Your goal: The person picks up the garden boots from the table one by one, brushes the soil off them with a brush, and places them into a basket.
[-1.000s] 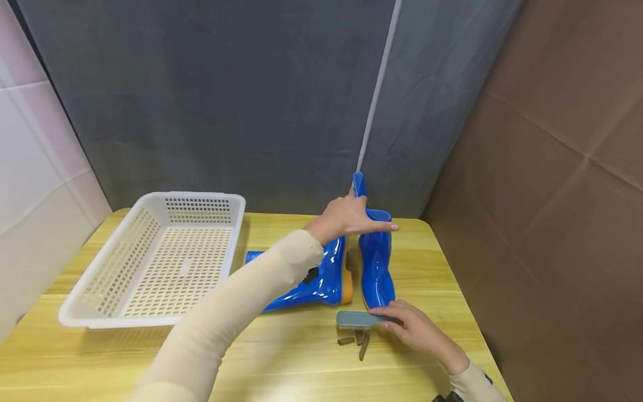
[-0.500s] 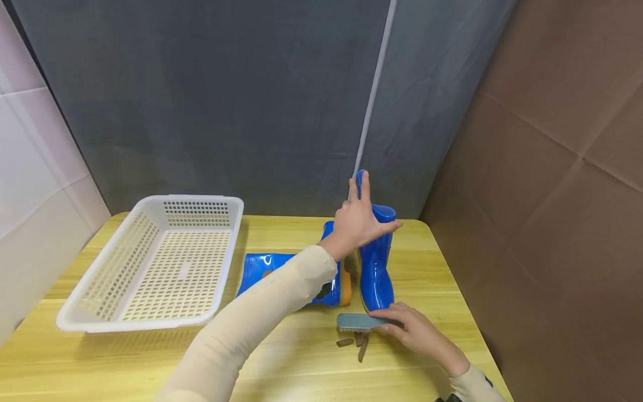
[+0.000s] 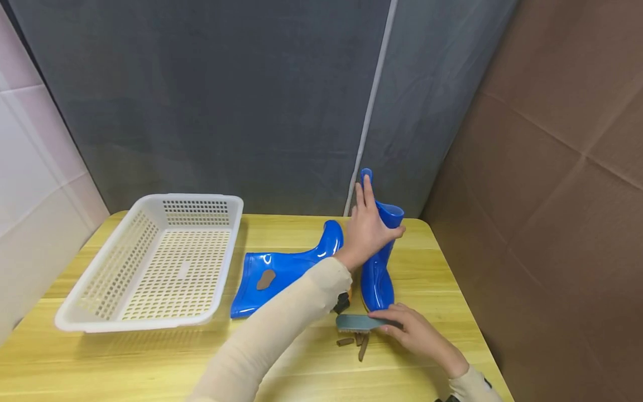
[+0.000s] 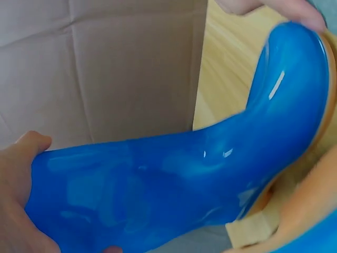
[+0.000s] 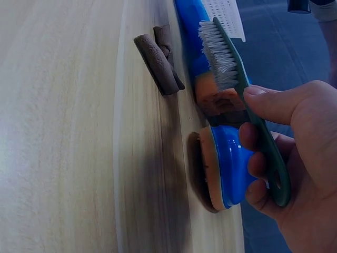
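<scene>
A shiny blue rain boot [image 3: 375,282] with an orange sole stands on the table, toe toward me. My left hand [image 3: 365,231] grips the top of its shaft, thumb on the right and two fingers stretched up along the rim; the left wrist view shows the palm against the shaft [image 4: 126,192]. Beside the toe, my right hand [image 3: 419,332] holds a green-handled brush [image 3: 356,322] with pale bristles facing down. A second blue boot [image 3: 288,268] lies on its side to the left, a brown patch [image 3: 265,279] on its shaft. My left forearm hides its lower part.
Several brown rolled pieces [image 5: 158,66] lie on the table below the brush. At the left stands a white perforated basket [image 3: 231,245]. A dark cloth wall [image 3: 226,111] rises behind the table, a brown one [image 3: 552,195] along the right.
My left hand has shifted right along with the boot's shaft top, and two of its fingers now reach up the rim. More of the lying boot shows. The brush has stayed in place.
</scene>
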Demonstrator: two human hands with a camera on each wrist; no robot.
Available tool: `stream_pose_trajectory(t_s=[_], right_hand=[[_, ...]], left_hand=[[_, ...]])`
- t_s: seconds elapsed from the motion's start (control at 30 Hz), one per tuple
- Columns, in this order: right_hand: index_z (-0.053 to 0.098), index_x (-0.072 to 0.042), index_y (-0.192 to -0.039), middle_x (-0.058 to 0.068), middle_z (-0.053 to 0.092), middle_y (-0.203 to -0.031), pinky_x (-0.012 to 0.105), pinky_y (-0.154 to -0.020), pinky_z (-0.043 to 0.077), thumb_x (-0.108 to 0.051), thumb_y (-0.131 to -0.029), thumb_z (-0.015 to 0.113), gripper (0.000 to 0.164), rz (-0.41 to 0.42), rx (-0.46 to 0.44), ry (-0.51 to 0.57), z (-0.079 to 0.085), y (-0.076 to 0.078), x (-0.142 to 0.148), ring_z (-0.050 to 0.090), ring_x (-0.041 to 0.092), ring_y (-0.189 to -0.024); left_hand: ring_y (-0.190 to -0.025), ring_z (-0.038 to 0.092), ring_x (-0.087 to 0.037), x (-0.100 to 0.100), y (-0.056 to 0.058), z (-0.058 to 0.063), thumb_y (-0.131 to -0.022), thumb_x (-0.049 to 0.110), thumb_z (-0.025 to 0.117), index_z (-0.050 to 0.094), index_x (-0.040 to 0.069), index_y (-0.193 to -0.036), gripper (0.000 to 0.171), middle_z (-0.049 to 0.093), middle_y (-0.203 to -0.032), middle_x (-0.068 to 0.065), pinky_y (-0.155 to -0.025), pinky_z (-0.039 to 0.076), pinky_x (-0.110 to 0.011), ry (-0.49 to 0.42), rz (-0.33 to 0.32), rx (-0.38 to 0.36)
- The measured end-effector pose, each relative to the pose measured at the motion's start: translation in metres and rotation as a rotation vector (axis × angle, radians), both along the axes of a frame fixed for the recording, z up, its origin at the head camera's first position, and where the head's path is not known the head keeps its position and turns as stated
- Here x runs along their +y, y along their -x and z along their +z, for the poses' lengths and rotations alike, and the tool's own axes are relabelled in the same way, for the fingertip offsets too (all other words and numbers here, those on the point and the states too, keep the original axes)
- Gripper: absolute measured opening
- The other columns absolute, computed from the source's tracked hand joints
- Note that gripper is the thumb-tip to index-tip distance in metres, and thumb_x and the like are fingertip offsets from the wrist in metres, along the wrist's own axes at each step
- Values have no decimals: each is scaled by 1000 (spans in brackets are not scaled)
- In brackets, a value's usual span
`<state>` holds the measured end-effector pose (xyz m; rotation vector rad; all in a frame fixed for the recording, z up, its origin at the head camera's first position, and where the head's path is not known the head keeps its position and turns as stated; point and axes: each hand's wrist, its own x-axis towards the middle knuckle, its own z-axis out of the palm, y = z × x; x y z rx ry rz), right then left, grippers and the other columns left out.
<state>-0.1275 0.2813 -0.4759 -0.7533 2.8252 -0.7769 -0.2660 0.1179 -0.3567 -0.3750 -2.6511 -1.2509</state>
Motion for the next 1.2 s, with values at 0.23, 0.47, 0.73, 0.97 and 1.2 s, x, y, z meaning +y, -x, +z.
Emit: stream_pose_trajectory(t_s=[0.23, 0.47, 0.73, 0.97, 1.2], right_hand=[[63, -29, -133, -9, 66, -117, 30, -86, 52, -27, -99, 59, 34, -18, -6, -3, 0, -2, 0, 57, 6, -102], [63, -29, -132, -8, 67, -126, 36, -93, 54, -30, -100, 56, 33, 2, -14, 5, 0, -3, 0, 61, 12, -112], [64, -32, -131, -9, 66, -129, 38, -96, 54, -37, -101, 53, 32, 20, -27, 21, -2, -4, 2, 62, 16, -116], [63, -35, -131, -9, 66, -130, 42, -99, 53, -38, -101, 52, 32, 29, -49, 20, -3, -5, 3, 62, 19, -120], [64, -33, -130, -9, 67, -129, 43, -99, 53, -32, -101, 54, 31, 28, -49, 14, -3, -6, 2, 62, 19, -120]], left_hand=[[-142, 43, -36, 9, -3, -11, -72, 50, 82, -21, 39, -155, 132, -4, -170, 1, -105, 48, -56, -72, 3, 55], [-144, 41, -35, 16, -5, -23, -72, 47, 83, -23, 37, -154, 134, -6, -169, 6, -107, 45, -57, -118, 36, 6], [-149, 33, -35, 20, -9, -42, -75, 53, 79, -11, 22, -159, 127, 1, -170, -1, -111, 42, -56, -61, 41, -75], [-145, 39, -38, 23, -5, -60, -76, 53, 75, 1, 17, -160, 117, 18, -167, -9, -111, 43, -58, -82, 91, -133], [-140, 45, -38, 24, -7, -71, -76, 52, 77, 6, 17, -159, 115, 31, -161, -11, -112, 42, -58, -89, 81, -227]])
